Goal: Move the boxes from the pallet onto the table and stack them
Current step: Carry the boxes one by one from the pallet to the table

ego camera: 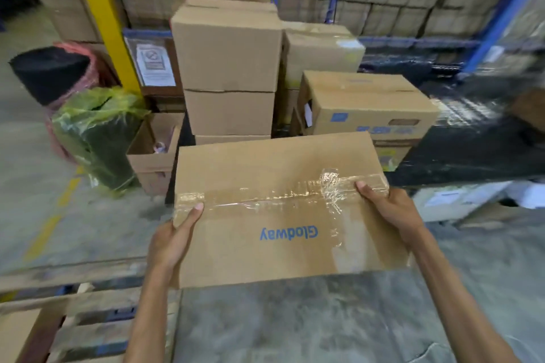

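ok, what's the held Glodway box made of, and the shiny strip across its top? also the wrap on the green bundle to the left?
Glodway box: brown cardboard, likely corrugated, matte; flat tan faces with a flap seam.
Strip: clear plastic packing tape, glossy; it wrinkles, catches glare, and the cardboard shows through it.
Green bundle: probably thin plastic film, shiny and creased; the contents are unclear.

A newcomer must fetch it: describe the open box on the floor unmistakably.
Find the yellow post at the left. Below it, between the green-wrapped bundle and the tall stack of boxes, sits a box. It alone has its top open; its neighbours are closed.
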`<move>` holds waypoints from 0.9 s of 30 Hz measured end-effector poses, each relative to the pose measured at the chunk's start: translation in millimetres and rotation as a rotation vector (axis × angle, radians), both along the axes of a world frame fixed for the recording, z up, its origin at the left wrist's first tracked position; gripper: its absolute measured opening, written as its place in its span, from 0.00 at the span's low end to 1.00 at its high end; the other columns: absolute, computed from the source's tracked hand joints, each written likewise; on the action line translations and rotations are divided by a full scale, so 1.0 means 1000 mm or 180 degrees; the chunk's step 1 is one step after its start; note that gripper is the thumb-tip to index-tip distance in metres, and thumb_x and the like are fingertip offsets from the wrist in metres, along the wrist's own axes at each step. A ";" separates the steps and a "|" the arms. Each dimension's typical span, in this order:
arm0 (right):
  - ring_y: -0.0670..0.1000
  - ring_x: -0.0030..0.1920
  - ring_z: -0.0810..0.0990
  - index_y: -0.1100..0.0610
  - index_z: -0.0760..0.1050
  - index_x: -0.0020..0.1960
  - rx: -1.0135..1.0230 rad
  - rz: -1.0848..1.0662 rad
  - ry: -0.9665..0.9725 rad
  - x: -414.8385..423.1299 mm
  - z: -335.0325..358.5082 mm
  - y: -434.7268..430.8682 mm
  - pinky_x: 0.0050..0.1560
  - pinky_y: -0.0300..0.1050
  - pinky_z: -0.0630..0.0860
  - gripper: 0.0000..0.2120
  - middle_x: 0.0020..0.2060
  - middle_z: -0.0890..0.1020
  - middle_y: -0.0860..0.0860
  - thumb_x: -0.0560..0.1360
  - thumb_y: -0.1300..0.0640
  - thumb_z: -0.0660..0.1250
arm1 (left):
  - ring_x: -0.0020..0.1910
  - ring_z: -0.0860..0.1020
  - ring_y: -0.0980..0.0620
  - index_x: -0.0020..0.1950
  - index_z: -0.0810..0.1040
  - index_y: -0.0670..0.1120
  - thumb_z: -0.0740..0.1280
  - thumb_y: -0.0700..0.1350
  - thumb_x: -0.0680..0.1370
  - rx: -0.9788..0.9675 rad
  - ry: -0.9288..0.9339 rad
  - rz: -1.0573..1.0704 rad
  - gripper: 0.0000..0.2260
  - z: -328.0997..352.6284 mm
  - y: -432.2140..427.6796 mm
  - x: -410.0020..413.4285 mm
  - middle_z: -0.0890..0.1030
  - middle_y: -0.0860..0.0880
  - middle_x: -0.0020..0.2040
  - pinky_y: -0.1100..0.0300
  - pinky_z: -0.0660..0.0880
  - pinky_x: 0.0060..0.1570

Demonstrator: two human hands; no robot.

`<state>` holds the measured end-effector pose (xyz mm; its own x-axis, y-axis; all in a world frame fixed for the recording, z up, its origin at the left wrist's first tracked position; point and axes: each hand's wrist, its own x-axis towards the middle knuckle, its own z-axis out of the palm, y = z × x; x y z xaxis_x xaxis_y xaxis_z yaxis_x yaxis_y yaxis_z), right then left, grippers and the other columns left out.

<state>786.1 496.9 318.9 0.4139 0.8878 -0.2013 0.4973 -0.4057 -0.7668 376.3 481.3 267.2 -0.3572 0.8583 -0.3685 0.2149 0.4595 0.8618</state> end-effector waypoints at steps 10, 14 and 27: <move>0.56 0.49 0.83 0.55 0.82 0.50 0.0528 -0.0144 0.0189 0.251 0.107 0.051 0.54 0.55 0.80 0.32 0.46 0.84 0.50 0.66 0.27 0.70 | 0.49 0.80 0.48 0.45 0.81 0.53 0.67 0.73 0.70 0.0614 -0.0065 -0.0302 0.24 0.120 0.080 0.234 0.82 0.53 0.47 0.52 0.75 0.51; 0.54 0.48 0.84 0.55 0.81 0.53 0.0707 -0.0016 0.0419 0.308 0.161 0.094 0.50 0.49 0.79 0.28 0.46 0.85 0.51 0.70 0.31 0.71 | 0.42 0.80 0.53 0.44 0.81 0.53 0.69 0.67 0.74 0.0928 -0.0123 -0.0542 0.17 0.180 0.123 0.293 0.82 0.55 0.42 0.58 0.72 0.40; 0.58 0.50 0.87 0.54 0.82 0.57 0.0567 0.0258 0.0524 0.387 0.221 0.351 0.59 0.57 0.80 0.38 0.49 0.88 0.54 0.59 0.27 0.76 | 0.52 0.85 0.46 0.61 0.82 0.52 0.72 0.67 0.69 0.1092 -0.0085 -0.0724 0.27 0.242 0.395 0.339 0.86 0.49 0.54 0.50 0.78 0.59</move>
<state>1173.0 848.1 540.0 0.3144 0.9443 -0.0976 0.3851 -0.2209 -0.8960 715.6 876.8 509.0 -0.1385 0.9889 -0.0538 0.2534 0.0879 0.9634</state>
